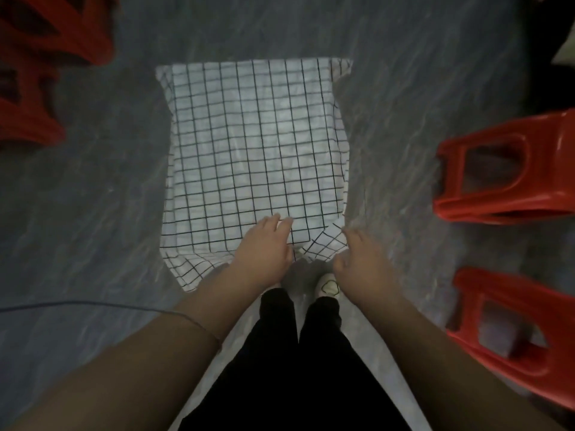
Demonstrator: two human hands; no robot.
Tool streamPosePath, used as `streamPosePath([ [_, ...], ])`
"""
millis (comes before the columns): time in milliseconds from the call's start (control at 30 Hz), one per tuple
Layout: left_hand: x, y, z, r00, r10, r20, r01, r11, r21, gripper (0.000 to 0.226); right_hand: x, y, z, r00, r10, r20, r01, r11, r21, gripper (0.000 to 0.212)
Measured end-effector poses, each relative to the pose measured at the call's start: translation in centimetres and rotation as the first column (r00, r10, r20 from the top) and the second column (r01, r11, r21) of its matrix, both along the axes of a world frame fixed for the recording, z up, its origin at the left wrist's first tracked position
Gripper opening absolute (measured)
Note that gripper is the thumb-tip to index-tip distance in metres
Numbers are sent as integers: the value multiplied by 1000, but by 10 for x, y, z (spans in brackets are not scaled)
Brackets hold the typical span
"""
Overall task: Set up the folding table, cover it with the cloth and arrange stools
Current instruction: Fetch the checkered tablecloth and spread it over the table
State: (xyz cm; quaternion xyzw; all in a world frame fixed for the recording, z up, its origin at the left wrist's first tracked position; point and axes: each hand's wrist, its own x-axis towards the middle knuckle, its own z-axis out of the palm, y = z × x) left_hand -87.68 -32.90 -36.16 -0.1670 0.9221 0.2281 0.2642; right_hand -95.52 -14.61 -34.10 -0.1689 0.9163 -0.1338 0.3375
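Note:
A white cloth with a black grid [255, 144] lies draped over the small folding table, which is hidden beneath it; its edges hang down on all sides. My left hand [264, 247] rests flat on the near edge of the cloth, fingers straight. My right hand [361, 262] is at the cloth's near right corner, fingertips touching the hanging fold. Red plastic stools stand around: one at the right [504, 169], one at the near right [513, 334], and stools at the far left [40, 54].
The floor is grey stone [93, 188]. My legs in black trousers and a white shoe [328, 286] stand just before the table. A thin blue cable [77, 303] runs across the floor at the left.

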Motion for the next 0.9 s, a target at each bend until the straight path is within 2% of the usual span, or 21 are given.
streamPosePath([
  [100, -12, 17, -73, 998, -59, 9, 59, 998, 3, 65, 0, 11, -78, 984, -158, 83, 159, 987, -8, 51],
  [267, -30, 42, -183, 999, -24, -27, 24, 1000, 13, 59, -11, 29, -196, 814, -536, 224, 535, 842, 68, 26],
  [367, -34, 58, -218, 996, -1, -89, 10, 994, 106, 46, -14, 31, -239, 745, -620, 247, 637, 771, 12, 34],
  [500, -38, 86, -219, 988, -51, -146, 63, 995, 76, 28, -12, 30, -246, 715, -624, 317, 682, 723, -114, 37],
  [567, -38, 98, -212, 993, 113, -44, -99, 965, 241, 23, -13, 33, -244, 664, -642, 383, 729, 669, -145, 37],
  [600, -38, 104, -211, 979, 198, 52, -203, 910, 361, 21, -15, 35, -242, 643, -647, 411, 746, 650, -143, 37],
  [633, -38, 109, -209, 963, 243, 116, -269, 843, 466, 22, -17, 38, -242, 639, -642, 424, 744, 656, -128, 35],
  [700, -36, 117, -209, 947, 285, 148, -317, 760, 567, 27, -24, 47, -245, 674, -620, 402, 702, 707, -88, 25],
  [767, -36, 119, -207, 934, 324, 149, -352, 773, 527, 32, -32, 57, -248, 707, -619, 343, 669, 742, -41, 20],
  [800, -37, 119, -207, 941, 317, 117, -334, 824, 457, 34, -36, 62, -249, 716, -625, 312, 664, 747, -29, 21],
  [900, -39, 113, -212, 987, 118, -107, -99, 981, 169, 38, -44, 76, -251, 735, -617, 281, 652, 758, -41, 13],
])
